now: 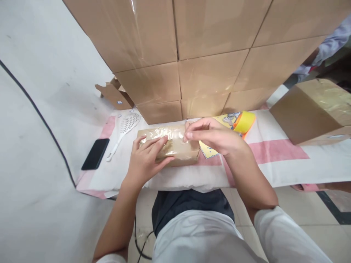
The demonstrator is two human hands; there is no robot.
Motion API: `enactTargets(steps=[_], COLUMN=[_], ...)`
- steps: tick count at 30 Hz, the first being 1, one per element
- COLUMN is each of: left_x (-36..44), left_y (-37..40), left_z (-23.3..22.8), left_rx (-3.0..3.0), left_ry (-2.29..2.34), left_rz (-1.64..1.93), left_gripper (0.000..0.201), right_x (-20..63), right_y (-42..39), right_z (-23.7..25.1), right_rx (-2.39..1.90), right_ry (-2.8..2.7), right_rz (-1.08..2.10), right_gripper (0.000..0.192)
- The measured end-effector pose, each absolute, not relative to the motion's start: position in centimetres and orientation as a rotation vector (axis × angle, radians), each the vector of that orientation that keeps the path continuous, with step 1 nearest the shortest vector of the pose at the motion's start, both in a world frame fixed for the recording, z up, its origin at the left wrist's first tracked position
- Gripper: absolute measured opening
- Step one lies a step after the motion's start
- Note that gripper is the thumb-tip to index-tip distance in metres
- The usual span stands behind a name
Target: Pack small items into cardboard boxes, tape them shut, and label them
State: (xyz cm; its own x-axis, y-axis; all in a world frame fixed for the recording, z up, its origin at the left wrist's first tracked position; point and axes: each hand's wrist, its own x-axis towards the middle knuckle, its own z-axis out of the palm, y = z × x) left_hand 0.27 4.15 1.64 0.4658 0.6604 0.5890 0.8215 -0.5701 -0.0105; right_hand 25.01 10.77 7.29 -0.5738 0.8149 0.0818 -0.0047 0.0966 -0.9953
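Fingers of both hands press flat, hiding much of the taped parcel.

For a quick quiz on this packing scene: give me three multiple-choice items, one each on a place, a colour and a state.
1. Where is the black phone?
A. left of the white slotted spoon
B. on the small parcel
C. under the yellow item

2. What colour are the cloth's stripes?
A. green
B. pink
C. blue

3. How does the left hand stand?
A. raised in the air
B. gripping the spoon
C. pressed flat on the small parcel

Key: 1 A, it lies at the cloth's left edge. 2 B, pink bands show. 3 C, while the right hand pinches at the parcel's top.
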Motion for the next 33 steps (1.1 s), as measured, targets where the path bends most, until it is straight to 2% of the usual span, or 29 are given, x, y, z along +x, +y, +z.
enactTargets(steps=[4, 10, 16, 24, 27, 33], left_x=[0.4, 0.3, 0.5, 0.7, 0.7, 0.7], left_y=[3.9, 3.6, 3.5, 3.6, 3.6, 3.3], left_z=[1.4, 1.1, 1.1, 1.0, 0.9, 0.8], left_rx=[-2.417, -2.398, -2.404, -2.382, -2.379, -2.375], left_ry=[-1.279, -1.308, -1.31, -1.307, -1.32, -1.321], left_rz=[-0.798, -0.82, -0.831, -0.857, -0.863, -0.837], left_gripper=[0.056, 0.06, 0.057, 0.055, 0.056, 0.056], right_x=[24.7, 24.5, 22.8, 23.9, 24.3, 23.0], right_y=[11.4, 11.4, 11.5, 10.6, 10.0, 10.9], right_z=[6.5, 6.5, 5.0, 5.5, 6.5, 5.6], right_rx=[-1.094, -0.875, -1.339, -0.991, -0.918, -1.138], right_ry=[-1.823, -1.697, -1.955, -1.835, -1.753, -1.964], right_rz=[1.25, 1.468, 0.861, 1.102, 1.089, 0.991], right_gripper=[0.013, 0.02, 0.014, 0.015, 0.018, 0.016])
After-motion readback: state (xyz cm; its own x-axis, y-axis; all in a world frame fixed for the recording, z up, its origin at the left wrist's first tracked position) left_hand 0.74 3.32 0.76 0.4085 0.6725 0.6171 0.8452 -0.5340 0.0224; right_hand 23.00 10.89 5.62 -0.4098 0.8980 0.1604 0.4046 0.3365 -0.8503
